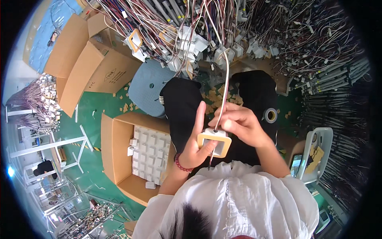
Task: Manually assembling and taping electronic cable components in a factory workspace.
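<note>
In front of my lap, my left hand (193,148) is closed around a small white square plastic housing (218,132) with a tan frame on its face. The left thumb reaches into the frame's opening. A cable of white and dark red wires (226,79) runs down from the hanging bundle above and enters the housing's top through a dark round fitting. My right hand (243,124) is closed, thumb and fingers together, on the cable just above the housing. Its fingertips partly hide the cable there.
An open cardboard box (123,159) on my left holds rows of white housings. A blue stool (148,85) stands beyond it. Tape (271,115) lies on my right thigh. A clear bin (318,153) with tan pieces stands at right. Dense wire bundles (318,44) hang ahead and right.
</note>
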